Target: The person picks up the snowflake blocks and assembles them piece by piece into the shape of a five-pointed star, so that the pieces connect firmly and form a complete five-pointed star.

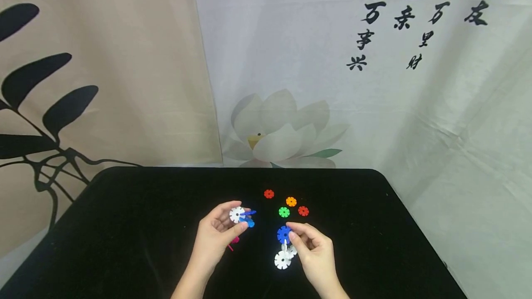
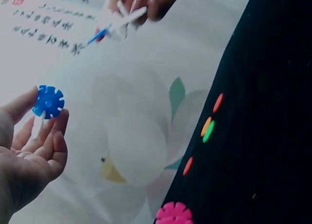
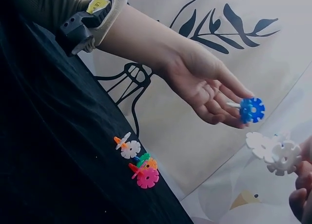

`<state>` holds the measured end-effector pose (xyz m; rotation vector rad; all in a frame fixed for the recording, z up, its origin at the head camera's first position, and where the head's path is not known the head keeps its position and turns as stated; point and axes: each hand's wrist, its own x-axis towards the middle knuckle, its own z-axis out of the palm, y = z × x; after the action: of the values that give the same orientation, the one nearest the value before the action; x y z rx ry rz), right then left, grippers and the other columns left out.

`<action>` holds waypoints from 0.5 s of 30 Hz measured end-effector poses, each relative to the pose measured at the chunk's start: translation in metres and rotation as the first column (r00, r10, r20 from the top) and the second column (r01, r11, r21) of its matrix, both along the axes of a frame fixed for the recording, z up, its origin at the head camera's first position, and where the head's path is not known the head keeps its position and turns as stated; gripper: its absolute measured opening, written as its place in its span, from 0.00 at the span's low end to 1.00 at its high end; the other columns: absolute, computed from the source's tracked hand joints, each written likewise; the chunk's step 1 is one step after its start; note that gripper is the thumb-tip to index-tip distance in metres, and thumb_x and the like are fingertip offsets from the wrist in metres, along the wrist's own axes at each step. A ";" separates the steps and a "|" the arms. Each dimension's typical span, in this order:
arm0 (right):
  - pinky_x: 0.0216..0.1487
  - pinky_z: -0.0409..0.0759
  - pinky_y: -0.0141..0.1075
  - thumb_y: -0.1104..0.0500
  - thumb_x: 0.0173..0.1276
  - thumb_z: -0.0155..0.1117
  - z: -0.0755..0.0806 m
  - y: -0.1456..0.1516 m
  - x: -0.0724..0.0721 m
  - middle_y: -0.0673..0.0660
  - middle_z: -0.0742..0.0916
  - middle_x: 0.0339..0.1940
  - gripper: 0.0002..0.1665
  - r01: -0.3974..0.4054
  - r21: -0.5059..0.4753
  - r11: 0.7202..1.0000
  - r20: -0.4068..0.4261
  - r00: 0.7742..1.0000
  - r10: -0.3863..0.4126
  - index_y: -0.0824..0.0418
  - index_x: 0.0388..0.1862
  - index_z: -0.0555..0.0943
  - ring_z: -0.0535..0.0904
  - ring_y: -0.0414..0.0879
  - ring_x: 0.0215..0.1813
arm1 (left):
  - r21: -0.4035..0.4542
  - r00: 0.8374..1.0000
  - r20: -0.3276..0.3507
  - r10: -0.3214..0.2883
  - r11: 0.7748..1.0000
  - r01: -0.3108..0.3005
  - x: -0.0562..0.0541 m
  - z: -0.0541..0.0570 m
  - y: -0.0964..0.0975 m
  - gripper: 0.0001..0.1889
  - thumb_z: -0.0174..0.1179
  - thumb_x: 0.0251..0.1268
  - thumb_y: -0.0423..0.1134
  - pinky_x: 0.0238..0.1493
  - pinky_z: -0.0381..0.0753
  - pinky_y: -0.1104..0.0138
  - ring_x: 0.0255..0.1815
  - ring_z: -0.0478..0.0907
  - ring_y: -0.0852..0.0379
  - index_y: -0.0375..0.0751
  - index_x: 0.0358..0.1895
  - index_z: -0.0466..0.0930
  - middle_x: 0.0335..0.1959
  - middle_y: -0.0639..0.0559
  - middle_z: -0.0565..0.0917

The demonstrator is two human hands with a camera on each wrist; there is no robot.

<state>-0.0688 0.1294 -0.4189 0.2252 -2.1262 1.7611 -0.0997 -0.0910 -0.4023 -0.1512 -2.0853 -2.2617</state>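
head view from above, facing forward-down, wrist views nearer, tilted sideways, all sharing lotus print (image 1: 277, 143)

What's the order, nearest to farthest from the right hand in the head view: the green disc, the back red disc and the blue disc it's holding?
From the right hand:
1. Blue disc: pinched in the hand, at its left.
2. Green disc: just beyond the blue disc.
3. Back red disc: farther back and to the left.
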 end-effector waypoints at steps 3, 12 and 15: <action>0.22 0.70 0.30 0.67 0.62 0.67 -0.001 -0.002 0.001 0.53 0.84 0.26 0.11 -0.003 0.012 1.000 0.001 1.000 0.003 0.59 0.44 0.85 0.72 0.43 0.22 | 0.011 1.000 0.002 -0.015 1.000 0.015 0.003 0.000 0.007 0.21 0.68 0.56 0.30 0.48 0.79 0.67 0.49 0.81 0.53 0.39 0.54 0.77 0.48 0.45 0.84; 0.18 0.68 0.30 0.67 0.62 0.67 -0.002 -0.005 0.001 0.51 0.85 0.28 0.10 -0.040 0.027 0.999 -0.030 0.999 0.041 0.59 0.42 0.86 0.70 0.42 0.20 | 0.031 0.998 -0.007 -0.061 0.998 0.061 0.010 -0.002 0.024 0.21 0.69 0.55 0.32 0.50 0.78 0.67 0.48 0.82 0.53 0.39 0.53 0.77 0.47 0.46 0.85; 0.17 0.67 0.30 0.68 0.61 0.67 -0.004 -0.005 0.000 0.52 0.85 0.28 0.11 -0.051 0.045 0.998 -0.048 0.997 0.053 0.59 0.43 0.86 0.69 0.43 0.20 | 0.034 0.997 -0.014 -0.077 0.996 0.077 0.012 -0.003 0.028 0.21 0.69 0.55 0.32 0.51 0.77 0.66 0.49 0.82 0.53 0.37 0.53 0.77 0.47 0.45 0.85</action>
<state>-0.0686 0.1241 -0.4224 0.3347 -2.1437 1.7204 -0.0877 -0.0629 -0.4053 -0.2473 -2.0676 -2.3320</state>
